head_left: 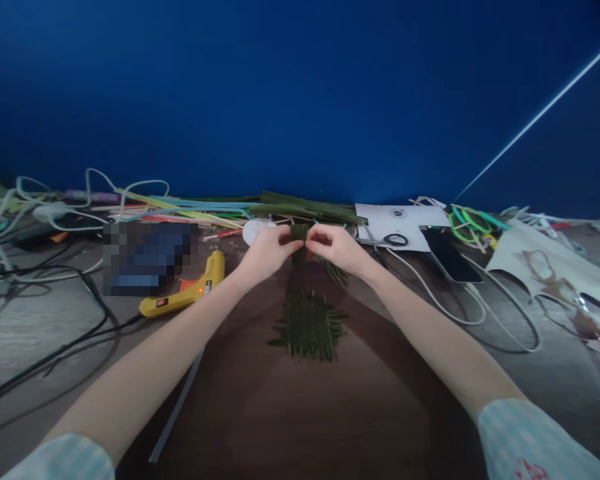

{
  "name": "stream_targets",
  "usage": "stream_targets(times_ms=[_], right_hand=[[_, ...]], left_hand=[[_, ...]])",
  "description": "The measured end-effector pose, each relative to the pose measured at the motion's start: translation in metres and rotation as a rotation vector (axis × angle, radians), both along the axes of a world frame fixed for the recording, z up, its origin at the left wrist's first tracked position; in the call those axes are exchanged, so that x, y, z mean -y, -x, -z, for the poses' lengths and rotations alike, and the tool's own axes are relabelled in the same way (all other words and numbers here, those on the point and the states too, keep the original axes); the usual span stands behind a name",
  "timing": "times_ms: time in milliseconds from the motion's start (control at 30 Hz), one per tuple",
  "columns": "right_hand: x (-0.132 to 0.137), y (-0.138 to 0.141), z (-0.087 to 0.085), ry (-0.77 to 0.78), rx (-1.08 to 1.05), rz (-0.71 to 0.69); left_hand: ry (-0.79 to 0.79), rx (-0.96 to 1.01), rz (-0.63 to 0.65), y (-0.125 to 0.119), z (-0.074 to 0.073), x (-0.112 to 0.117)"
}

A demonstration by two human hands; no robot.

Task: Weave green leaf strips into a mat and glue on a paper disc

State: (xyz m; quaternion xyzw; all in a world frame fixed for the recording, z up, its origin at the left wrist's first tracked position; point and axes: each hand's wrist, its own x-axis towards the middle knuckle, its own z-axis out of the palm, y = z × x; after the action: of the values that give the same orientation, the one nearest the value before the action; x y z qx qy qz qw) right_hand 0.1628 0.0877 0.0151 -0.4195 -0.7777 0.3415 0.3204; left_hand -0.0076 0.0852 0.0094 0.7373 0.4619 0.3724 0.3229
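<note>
Pinching a dark green leaf strip [299, 235] between narrowed fingers of left hand [267, 253] and right hand [339, 251], both equally near, long axis toward the woven leaf mat [311, 328], closer in on the desk [280, 413]

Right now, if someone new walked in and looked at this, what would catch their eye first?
Probably the woven green mat, lying alone in the middle of the brown tabletop. Just beyond it, the left hand and right hand meet at a dark green strip. Next might come the yellow glue gun, left of the mat, its small orange light glowing.
</note>
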Motion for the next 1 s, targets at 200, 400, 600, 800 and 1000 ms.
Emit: stream_targets(times_ms=[200,400,600,800,1000], right_hand=[[-0.003,-0.004,0.001,-0.047,0.038,0.017],[-0.016,-0.021,0.004,-0.004,0.013,0.052],[-0.024,-0.035,0.006,-0.003,0.271,0.076],[-0.026,-0.037,0.012,0.020,0.422,0.038],[-0.023,-0.034,0.006,-0.009,0.381,0.099]], left_hand=[[0.017,-0.020,0.016,-0.001,-0.003,0.001],[0.091,0.148,0.012,-0.001,-0.011,0.003],[0.151,0.112,-0.079,-0.003,-0.011,0.005],[0.256,0.135,-0.070,-0.002,-0.005,0.002],[0.332,0.189,-0.016,-0.002,0.006,-0.003]])
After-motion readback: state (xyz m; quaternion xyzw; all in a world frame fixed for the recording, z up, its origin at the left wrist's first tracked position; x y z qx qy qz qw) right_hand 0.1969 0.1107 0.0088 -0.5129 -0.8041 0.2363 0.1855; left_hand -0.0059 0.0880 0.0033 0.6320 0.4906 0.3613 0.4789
